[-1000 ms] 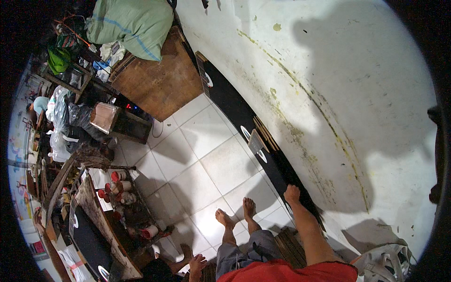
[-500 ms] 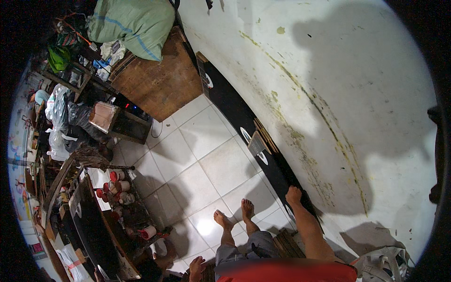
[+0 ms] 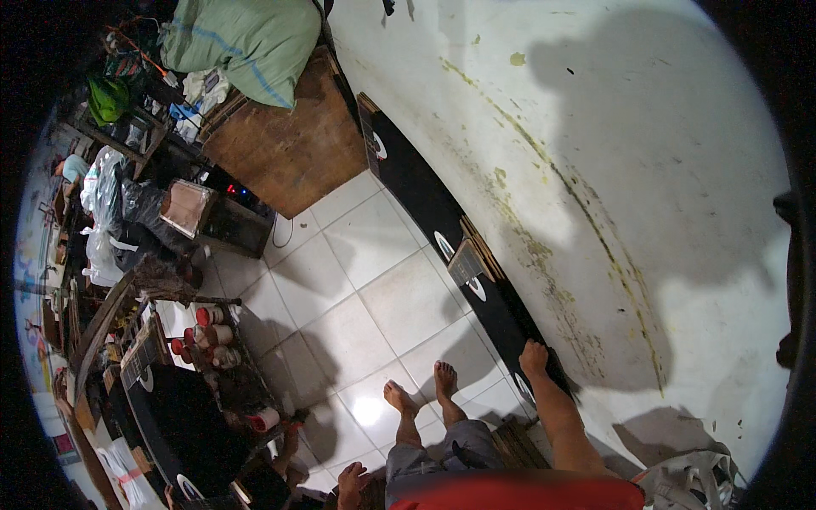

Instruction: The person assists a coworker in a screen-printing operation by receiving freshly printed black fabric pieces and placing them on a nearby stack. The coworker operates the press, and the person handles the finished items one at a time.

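Observation:
A long row of black boards (image 3: 416, 183) leans along the base of the wall on the right, with white oval marks and brown edges. Closed at the near end of this row, my right hand (image 3: 534, 359) has its fingers on the top edge of a black board. Down at the lower edge, my left hand (image 3: 352, 484) hangs beside my leg with fingers apart and nothing in it. Another black board (image 3: 183, 416) lies to the left, its face showing a white oval and a grey striped piece. A bare limb (image 3: 289, 442) beside it is partly hidden; I cannot tell whose.
Several red-and-white cans (image 3: 217, 336) stand on a rack at left. A brown wooden panel (image 3: 289, 144) leans at the far end under a green sack (image 3: 255, 42). White floor tiles (image 3: 365, 280) run between. A pale bag (image 3: 693, 476) lies at the lower right.
On the left, the black board has turned so its face, white oval and striped piece now show. My hands are nearly where they were.

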A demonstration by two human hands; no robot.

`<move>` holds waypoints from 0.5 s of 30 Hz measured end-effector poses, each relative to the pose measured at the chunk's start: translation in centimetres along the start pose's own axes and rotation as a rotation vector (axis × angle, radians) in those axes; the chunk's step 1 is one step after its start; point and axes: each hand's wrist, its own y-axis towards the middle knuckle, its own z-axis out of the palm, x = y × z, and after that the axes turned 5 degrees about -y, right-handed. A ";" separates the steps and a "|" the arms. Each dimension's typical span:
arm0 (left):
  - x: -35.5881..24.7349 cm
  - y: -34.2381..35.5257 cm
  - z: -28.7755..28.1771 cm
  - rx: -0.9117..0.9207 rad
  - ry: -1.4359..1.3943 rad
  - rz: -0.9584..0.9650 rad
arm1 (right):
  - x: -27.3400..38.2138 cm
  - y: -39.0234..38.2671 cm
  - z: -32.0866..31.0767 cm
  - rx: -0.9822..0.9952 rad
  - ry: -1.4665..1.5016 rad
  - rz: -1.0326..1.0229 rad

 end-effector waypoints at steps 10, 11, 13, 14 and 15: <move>-1.1 0.3 0.8 -0.015 0.033 -0.030 | -2.1 0.7 2.4 -0.181 -0.028 -0.065; -1.1 0.2 0.8 -0.014 0.014 -0.020 | -2.1 0.9 2.5 -0.174 -0.038 -0.051; -1.0 0.1 0.7 -0.006 -0.004 -0.003 | -2.1 1.2 2.6 -0.186 -0.061 -0.037; -0.9 0.0 0.6 -0.005 0.018 -0.012 | -2.2 1.3 2.6 -0.207 -0.076 -0.039; -0.8 0.0 0.5 -0.005 0.037 -0.016 | -2.3 1.4 2.6 -0.233 -0.103 -0.033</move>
